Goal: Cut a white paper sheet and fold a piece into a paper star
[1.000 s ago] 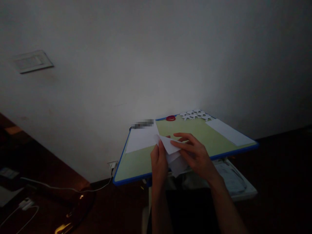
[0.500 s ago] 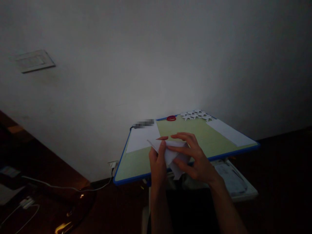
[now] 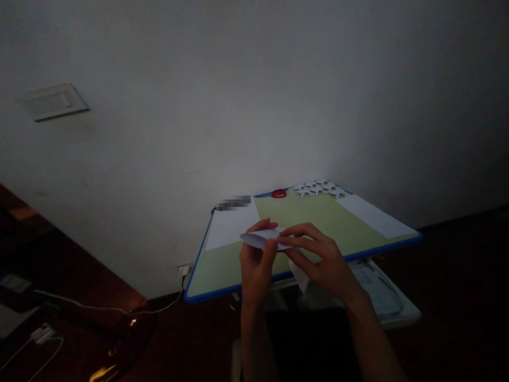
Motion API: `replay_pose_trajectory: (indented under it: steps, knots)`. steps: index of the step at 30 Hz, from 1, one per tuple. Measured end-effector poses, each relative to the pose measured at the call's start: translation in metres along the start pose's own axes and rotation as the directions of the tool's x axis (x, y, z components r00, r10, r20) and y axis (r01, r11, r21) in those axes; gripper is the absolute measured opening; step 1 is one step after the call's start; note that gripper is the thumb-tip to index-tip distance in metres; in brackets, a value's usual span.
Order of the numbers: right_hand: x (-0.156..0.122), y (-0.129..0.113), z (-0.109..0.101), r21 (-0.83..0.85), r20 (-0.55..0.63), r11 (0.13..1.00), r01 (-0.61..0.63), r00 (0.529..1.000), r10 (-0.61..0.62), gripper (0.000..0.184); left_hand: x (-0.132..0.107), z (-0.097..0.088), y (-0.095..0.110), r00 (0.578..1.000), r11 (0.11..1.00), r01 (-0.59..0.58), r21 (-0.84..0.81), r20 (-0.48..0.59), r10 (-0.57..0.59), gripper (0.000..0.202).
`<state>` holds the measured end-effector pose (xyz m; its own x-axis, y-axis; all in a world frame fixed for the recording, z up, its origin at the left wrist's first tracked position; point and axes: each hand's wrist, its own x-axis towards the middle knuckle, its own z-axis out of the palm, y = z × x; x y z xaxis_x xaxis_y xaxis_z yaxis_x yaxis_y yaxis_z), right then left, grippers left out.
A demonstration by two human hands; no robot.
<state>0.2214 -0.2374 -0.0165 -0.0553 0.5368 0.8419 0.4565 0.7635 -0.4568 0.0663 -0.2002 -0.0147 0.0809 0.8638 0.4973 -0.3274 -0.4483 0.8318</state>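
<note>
A folded sheet of white paper (image 3: pixel 258 238) is held between both hands above the near edge of the green table (image 3: pixel 222 270). My left hand (image 3: pixel 255 268) grips its left part, thumb on the near side and fingers behind. My right hand (image 3: pixel 318 257) is closed on its right side, the fingertips pressed to the paper close to the left thumb. One corner of the paper hangs below the right hand. The fold's left end gapes slightly. Part of the paper is hidden by the fingers.
Several small folded paper pieces (image 3: pixel 320 188) lie at the back right, beside red-handled scissors (image 3: pixel 279 193). White sheets lie at the left (image 3: pixel 233 225) and right (image 3: pixel 374 215). A blurred-out dark object (image 3: pixel 234 202) lies at the back left. Below sits a pale tray (image 3: pixel 377 294).
The paper has tipped to lie flatter, with its left end opened into a fold. My right fingers have come closer together onto it, and the left hand has turned slightly.
</note>
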Motion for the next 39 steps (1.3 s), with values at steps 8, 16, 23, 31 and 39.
replay_pose_trajectory:
  steps: [8,16,23,31,39]
  knots:
    - [0.001,-0.004,-0.011,0.055,-0.119,0.996,-0.069,0.99,0.075,0.03,-0.002,-0.017,0.01,0.971,0.969,-0.195,0.149,0.171,0.169,0.043]
    - [0.002,-0.013,-0.014,0.113,-0.162,0.989,-0.093,0.981,0.11,0.027,-0.003,-0.016,0.014,0.958,0.913,-0.287,0.289,0.098,0.27,0.014]
    - [0.001,-0.013,-0.015,0.124,-0.187,0.99,-0.074,0.978,0.097,0.033,-0.006,-0.016,0.013,0.95,0.917,-0.309,0.254,0.12,0.287,0.017]
    - [0.0,-0.014,-0.016,0.13,-0.183,0.987,-0.092,0.976,0.116,0.038,-0.007,-0.013,0.013,0.947,0.938,-0.303,0.166,0.159,0.278,0.022]
    - [-0.001,-0.014,-0.017,0.121,-0.16,0.989,-0.085,0.982,0.104,0.038,-0.007,-0.014,0.013,0.94,0.933,-0.324,0.158,0.168,0.298,0.026]
